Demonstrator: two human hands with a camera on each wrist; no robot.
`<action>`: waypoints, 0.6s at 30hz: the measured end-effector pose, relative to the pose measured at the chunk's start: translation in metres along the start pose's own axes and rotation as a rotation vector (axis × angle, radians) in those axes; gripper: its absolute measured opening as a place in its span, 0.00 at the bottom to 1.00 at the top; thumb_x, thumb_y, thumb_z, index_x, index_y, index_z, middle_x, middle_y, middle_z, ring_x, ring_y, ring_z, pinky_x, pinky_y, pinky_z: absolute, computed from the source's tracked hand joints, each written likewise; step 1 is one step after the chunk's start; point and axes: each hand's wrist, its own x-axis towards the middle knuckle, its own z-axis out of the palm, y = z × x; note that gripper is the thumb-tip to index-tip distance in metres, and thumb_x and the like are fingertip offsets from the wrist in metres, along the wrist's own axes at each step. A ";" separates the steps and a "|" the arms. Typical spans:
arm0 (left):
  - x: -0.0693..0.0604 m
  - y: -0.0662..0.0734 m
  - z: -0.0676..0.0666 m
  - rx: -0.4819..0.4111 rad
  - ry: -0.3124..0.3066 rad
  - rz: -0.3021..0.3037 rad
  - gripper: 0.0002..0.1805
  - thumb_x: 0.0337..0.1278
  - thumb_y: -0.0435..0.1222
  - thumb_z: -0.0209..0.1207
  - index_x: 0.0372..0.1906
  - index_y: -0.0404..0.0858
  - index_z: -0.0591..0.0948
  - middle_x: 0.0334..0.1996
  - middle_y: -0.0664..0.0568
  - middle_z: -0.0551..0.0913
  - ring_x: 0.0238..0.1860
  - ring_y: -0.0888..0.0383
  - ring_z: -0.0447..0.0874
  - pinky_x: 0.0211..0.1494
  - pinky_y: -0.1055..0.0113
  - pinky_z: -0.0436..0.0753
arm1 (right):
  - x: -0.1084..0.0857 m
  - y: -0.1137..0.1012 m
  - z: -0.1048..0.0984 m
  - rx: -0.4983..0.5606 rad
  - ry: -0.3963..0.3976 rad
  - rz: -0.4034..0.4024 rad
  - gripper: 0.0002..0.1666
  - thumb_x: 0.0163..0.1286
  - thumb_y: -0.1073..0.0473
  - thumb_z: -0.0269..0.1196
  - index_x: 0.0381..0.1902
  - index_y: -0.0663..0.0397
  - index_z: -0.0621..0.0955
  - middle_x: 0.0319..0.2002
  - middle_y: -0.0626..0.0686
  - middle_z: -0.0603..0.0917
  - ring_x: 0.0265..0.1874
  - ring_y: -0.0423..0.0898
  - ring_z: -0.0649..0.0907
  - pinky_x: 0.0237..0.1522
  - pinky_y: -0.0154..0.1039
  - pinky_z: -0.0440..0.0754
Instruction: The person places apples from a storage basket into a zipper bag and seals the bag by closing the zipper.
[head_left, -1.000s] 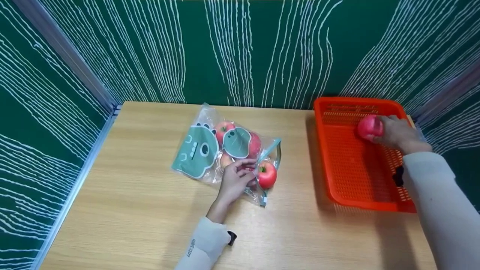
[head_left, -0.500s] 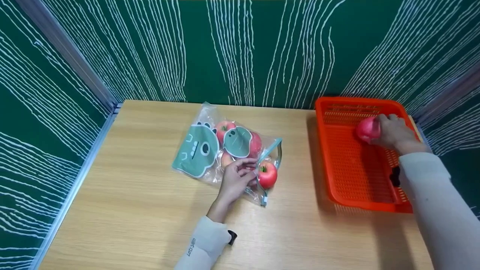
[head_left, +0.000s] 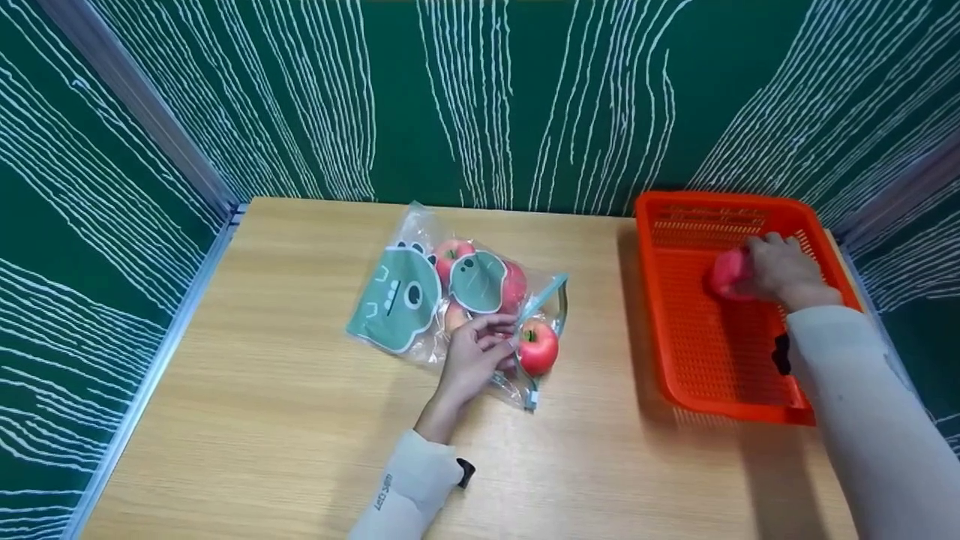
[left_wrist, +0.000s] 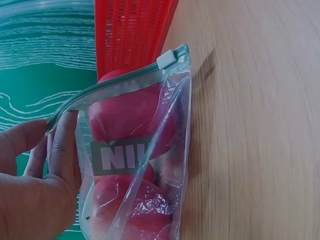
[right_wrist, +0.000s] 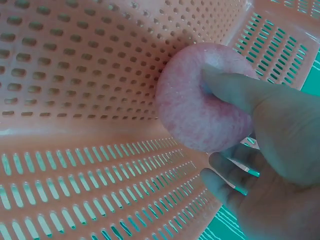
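In the head view, my left hand pinches the edge of a clear zip bag with green cartoon prints. Several red apples lie inside it. One apple sits at the mouth, beside my fingertips. Seen from the left wrist, the green zip strip with its white slider runs along the bag's upper edge, and thumb and fingers hold one end. My right hand grips a pinkish-red apple inside the orange basket, the thumb pressed into its dimple. Some fingers are hidden behind that apple.
The bag and basket both lie on a light wooden table, with the basket on the right. Dark green walls with white wavy lines stand behind and at the sides. A metal frame edge runs along the left.
My right hand has brought the apple slightly left and nearer within the basket. My left hand keeps its hold on the bag, and the bag stays put.
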 end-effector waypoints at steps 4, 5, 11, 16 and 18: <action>0.000 -0.002 -0.001 -0.009 -0.007 0.005 0.18 0.65 0.22 0.63 0.59 0.25 0.81 0.45 0.43 0.85 0.37 0.62 0.86 0.38 0.68 0.91 | -0.002 -0.002 0.003 0.070 0.013 0.019 0.51 0.59 0.56 0.80 0.70 0.72 0.64 0.55 0.76 0.70 0.55 0.75 0.65 0.56 0.78 0.75; 0.000 -0.002 -0.001 -0.011 -0.010 0.006 0.18 0.65 0.22 0.63 0.59 0.25 0.81 0.45 0.43 0.85 0.37 0.62 0.86 0.38 0.69 0.91 | -0.004 -0.003 0.003 0.090 0.016 0.024 0.51 0.59 0.57 0.80 0.70 0.71 0.65 0.55 0.75 0.71 0.54 0.74 0.66 0.56 0.78 0.75; 0.001 -0.004 0.000 -0.014 -0.014 0.007 0.18 0.65 0.22 0.63 0.59 0.25 0.81 0.45 0.42 0.85 0.37 0.63 0.86 0.38 0.69 0.91 | -0.009 -0.007 -0.001 0.150 0.030 0.027 0.49 0.58 0.61 0.81 0.71 0.67 0.67 0.54 0.73 0.75 0.52 0.73 0.71 0.56 0.76 0.79; 0.002 -0.006 0.000 -0.016 -0.017 0.015 0.18 0.65 0.21 0.63 0.59 0.25 0.81 0.44 0.42 0.85 0.36 0.63 0.86 0.37 0.69 0.91 | -0.013 -0.009 -0.009 0.140 0.035 0.003 0.46 0.61 0.60 0.78 0.70 0.69 0.68 0.54 0.73 0.75 0.52 0.72 0.70 0.53 0.72 0.81; 0.002 -0.006 0.000 -0.012 -0.020 0.025 0.18 0.65 0.21 0.64 0.59 0.24 0.81 0.45 0.42 0.85 0.36 0.62 0.86 0.37 0.68 0.91 | -0.015 -0.011 -0.014 0.130 0.047 -0.010 0.47 0.60 0.60 0.79 0.70 0.69 0.67 0.55 0.73 0.74 0.54 0.73 0.68 0.51 0.72 0.81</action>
